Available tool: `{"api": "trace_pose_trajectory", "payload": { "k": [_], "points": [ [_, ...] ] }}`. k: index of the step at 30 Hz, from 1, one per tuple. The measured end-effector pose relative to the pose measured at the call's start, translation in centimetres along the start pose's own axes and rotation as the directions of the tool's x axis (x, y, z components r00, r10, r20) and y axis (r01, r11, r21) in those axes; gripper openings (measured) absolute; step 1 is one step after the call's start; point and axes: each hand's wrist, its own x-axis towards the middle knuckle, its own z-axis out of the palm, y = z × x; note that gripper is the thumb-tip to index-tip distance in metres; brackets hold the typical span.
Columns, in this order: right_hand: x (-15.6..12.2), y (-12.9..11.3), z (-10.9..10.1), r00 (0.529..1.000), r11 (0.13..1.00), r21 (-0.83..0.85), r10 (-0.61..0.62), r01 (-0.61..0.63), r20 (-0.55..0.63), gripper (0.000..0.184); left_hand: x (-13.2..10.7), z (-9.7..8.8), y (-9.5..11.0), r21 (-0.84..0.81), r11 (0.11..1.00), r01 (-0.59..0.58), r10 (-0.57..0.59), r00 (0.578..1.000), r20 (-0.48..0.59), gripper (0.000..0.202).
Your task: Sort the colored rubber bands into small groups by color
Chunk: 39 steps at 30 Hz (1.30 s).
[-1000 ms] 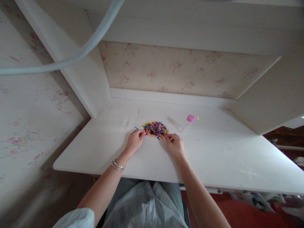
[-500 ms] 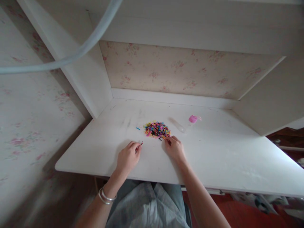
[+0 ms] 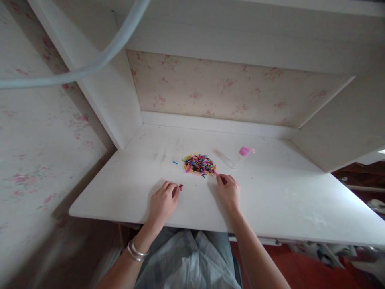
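A small heap of many-coloured tiny elastic bands (image 3: 199, 163) lies in the middle of the white desk (image 3: 270, 192). My left hand (image 3: 162, 200) rests on the desk in front and to the left of the heap, fingers curled, pinching a small red band (image 3: 181, 186) at its fingertips. My right hand (image 3: 228, 190) sits just to the right front of the heap, fingers curled together in a pinch; what they hold is too small to make out. One blue band (image 3: 175, 162) lies apart, left of the heap.
A clear little bottle with a pink cap (image 3: 237, 156) lies on its side right of the heap. White shelf walls stand to the left and right, floral wallpaper behind. A pale hose (image 3: 90, 68) crosses overhead at the upper left.
My left hand drew back from the heap toward the desk's front edge with a small band. My right hand pulled slightly right and away from the heap.
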Motion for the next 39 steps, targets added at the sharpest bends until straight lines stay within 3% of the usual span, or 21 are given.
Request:
{"api": "trace_pose_trajectory", "payload": {
  "k": [6, 10, 14, 24, 30, 39],
  "points": [
    [-1.1, -1.6, -0.2, 0.997, 0.993, 0.087, -0.080, 0.079, 0.007, 0.033, 0.0, -0.1, 0.0, -0.012, 1.000, 0.007, -0.006, 1.000, 0.022, 0.017],
    [-4.1, -4.0, 0.3, 0.974, 0.977, 0.159, -0.164, 0.139, 0.156, 0.031, 0.0, -0.1, 0.0, -0.008, 1.000, -0.029, 0.029, 0.999, 0.039, 0.020],
    [-6.0, -5.8, 0.9, 0.941, 0.979, 0.067, -0.203, 0.192, 0.271, 0.026, 0.0, -0.1, 0.0, 0.005, 1.000, -0.017, 0.017, 0.999, 0.046, 0.019],
    [-5.9, -6.2, 0.8, 0.907, 0.949, -0.132, -0.224, 0.286, 0.355, 0.028, 0.3, -0.1, -0.8, -0.277, 0.960, -0.045, 0.031, 0.998, -0.058, 0.022],
    [-6.0, -6.9, 0.9, 0.900, 0.944, -0.093, -0.269, 0.317, 0.343, 0.021, 0.3, 0.1, -0.9, -0.249, 0.967, -0.053, 0.057, 0.998, 0.008, 0.022],
    [-5.7, -8.2, 1.8, 0.815, 0.857, -0.102, -0.434, 0.505, 0.385, 0.028, 0.4, 0.5, -1.0, -0.292, 0.952, -0.097, 0.115, 0.992, 0.044, 0.025]
  ]
}}
